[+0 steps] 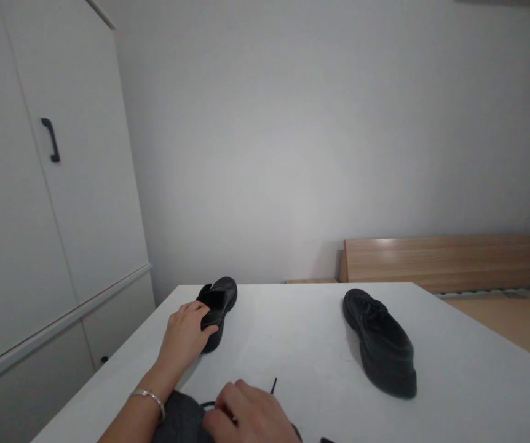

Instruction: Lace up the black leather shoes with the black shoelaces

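My left hand (186,335) reaches forward over the white table (292,344) and grips the near side of a black shoe (219,307) at the far left. A silver bracelet shows on that wrist. My right hand (246,415) sits at the table's near edge, fingers curled over a black shoelace (272,386) whose tip sticks out past the knuckles. A second black shoe (380,341) lies on its sole to the right, with no hand near it. A dark grey cloth (179,418) lies under my right hand.
A white wardrobe (39,184) with a black handle (51,140) stands close on the left. Behind the table, a wooden bed frame (444,261) leans along a plain white wall. Wood floor shows at the far right.
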`<state>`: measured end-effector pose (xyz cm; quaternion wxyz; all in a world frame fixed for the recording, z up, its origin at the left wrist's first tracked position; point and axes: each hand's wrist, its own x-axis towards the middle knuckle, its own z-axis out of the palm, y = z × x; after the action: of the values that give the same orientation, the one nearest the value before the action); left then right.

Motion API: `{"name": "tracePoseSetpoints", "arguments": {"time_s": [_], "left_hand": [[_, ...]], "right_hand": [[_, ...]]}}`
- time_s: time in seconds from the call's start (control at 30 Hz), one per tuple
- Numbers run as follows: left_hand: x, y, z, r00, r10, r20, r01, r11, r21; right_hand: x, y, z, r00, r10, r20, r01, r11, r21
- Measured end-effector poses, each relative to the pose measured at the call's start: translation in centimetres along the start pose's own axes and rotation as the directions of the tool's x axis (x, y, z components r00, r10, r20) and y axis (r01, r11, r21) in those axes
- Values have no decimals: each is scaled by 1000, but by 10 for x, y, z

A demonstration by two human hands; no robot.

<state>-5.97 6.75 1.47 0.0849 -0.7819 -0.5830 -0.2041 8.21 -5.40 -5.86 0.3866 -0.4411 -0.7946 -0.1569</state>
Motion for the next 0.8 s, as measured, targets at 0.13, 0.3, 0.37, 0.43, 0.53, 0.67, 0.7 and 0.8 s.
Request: {"name": "tracePoseSetpoints", "arguments": {"time_s": [0.13,0.3,0.37,0.43,0.53,0.67,0.7,0.8], "left_hand": [[0,-2,2,1000,0,-30,-1,1000,-30],[5,-8,7,993,-28,-115,15,994,-112],[7,-11,8,987,-38,-155,13,987,-160],[8,-12,8,979,-39,-198,-4,978,-211],[6,-6,8,956,-39,-292,-46,959,-280],[-2,15,4,895,-29,-446,-138,932,-336],[-4,22,3,882,-7,-472,-176,923,-343],[-14,46,-4,844,95,-528,-320,879,-353]], "right_hand": [[5,6,-10,991,104,81,-108,992,57],[15,27,-59,973,68,219,-125,959,254],[17,38,-80,993,-26,115,-8,957,288],[18,50,-96,999,30,-17,-21,914,406],[20,70,-109,939,331,-97,-194,737,648],[22,105,-119,794,607,-26,-353,496,793],[22,114,-121,775,632,-15,-367,469,804],[20,134,-128,725,684,75,-423,358,832]]}}
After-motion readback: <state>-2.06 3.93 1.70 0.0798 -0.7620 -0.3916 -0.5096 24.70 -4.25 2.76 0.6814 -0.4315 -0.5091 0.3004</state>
